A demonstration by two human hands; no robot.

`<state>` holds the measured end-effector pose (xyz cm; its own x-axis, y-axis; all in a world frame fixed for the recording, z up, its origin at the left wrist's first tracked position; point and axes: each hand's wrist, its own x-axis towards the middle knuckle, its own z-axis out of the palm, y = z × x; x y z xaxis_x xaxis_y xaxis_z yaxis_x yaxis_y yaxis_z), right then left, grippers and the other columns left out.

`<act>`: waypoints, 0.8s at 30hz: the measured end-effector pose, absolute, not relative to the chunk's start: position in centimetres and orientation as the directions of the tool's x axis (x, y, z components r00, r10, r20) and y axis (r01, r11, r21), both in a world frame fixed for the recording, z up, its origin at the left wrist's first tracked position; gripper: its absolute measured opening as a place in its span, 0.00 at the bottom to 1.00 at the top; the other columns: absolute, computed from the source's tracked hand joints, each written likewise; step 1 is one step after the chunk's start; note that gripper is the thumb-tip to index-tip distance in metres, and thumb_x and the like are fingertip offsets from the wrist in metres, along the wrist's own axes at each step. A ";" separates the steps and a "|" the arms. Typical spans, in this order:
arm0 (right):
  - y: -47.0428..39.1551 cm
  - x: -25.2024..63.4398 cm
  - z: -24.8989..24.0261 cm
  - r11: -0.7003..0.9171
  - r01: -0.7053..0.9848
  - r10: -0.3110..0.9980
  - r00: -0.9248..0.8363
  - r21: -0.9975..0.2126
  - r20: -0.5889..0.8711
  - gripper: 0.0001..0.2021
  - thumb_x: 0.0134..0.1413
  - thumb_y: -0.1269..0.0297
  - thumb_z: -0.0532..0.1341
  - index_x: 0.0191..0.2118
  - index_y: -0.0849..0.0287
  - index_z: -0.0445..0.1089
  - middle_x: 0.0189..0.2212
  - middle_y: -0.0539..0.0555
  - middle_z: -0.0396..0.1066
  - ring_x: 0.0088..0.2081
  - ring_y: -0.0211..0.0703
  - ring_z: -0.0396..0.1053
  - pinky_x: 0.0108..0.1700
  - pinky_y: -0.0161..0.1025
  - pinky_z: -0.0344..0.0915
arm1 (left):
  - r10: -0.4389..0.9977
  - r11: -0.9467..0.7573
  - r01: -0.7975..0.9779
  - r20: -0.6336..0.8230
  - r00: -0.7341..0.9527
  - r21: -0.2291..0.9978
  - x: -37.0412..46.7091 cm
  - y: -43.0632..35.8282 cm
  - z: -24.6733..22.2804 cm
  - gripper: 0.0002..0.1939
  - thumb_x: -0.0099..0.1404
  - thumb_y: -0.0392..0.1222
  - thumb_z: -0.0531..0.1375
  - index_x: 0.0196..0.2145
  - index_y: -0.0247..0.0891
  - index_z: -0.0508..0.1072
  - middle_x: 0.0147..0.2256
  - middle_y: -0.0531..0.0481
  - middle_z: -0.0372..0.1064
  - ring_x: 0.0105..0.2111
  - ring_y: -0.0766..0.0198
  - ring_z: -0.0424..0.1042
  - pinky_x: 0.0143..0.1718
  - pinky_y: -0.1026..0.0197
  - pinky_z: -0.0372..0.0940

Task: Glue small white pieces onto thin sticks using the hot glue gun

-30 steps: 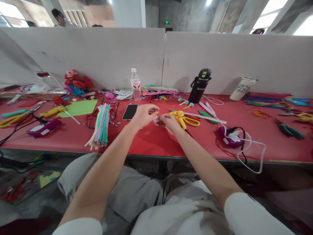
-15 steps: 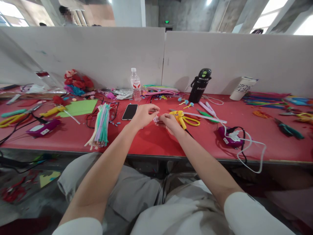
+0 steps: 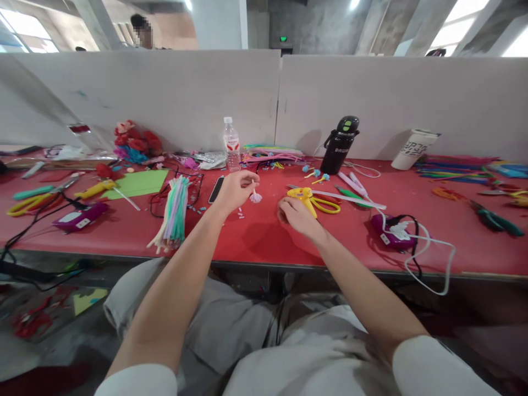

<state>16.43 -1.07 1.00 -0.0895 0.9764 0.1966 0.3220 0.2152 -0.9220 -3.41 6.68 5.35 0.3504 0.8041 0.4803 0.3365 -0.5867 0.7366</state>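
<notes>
A small pale pink fuzzy flower (image 3: 256,197) hangs below the fingertips of my left hand (image 3: 236,191), which pinches its thin stem. My right hand (image 3: 297,215) is at the left side of a yellow glue gun (image 3: 302,193), very close to its handle. Its fingers are curled downward, and whatever may be in them is hidden. Yellow-handled scissors (image 3: 329,207) lie just right of the glue gun. Small pale scraps (image 3: 241,213) lie on the red table under my left hand. A phone (image 3: 216,190), partly covered by that hand, lies behind it.
Pastel pipe cleaners (image 3: 175,212) stand bundled at the left. A water bottle (image 3: 231,146) and a black flask (image 3: 340,146) stand near the partition (image 3: 165,93). Finished-looking blue flowers (image 3: 324,177) lie beside the flask. A purple box with a white cable (image 3: 394,234) is at the right.
My hands have moved apart. The pink flower, earlier between both hands, now hangs from my left hand alone. My right hand has shifted right and down toward the glue gun.
</notes>
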 end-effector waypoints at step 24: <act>0.5 20.7 -0.6 0.169 -0.037 0.976 -0.133 -0.985 0.172 0.16 0.46 0.51 0.68 0.32 0.59 0.73 0.28 0.54 0.74 0.31 0.43 0.72 0.38 0.42 0.70 | 0.845 -0.432 0.114 0.357 0.398 0.895 -3.3 7.3 4.5 0.14 0.57 0.34 0.64 0.42 0.34 0.69 0.44 0.38 0.75 0.43 0.56 0.78 0.46 0.53 0.72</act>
<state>20.69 0.46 -0.63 -0.1333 0.9760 0.1720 -0.0366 0.1686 -0.9850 -3.31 7.34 4.54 0.3979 0.8451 0.3572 0.1137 -0.4317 0.8948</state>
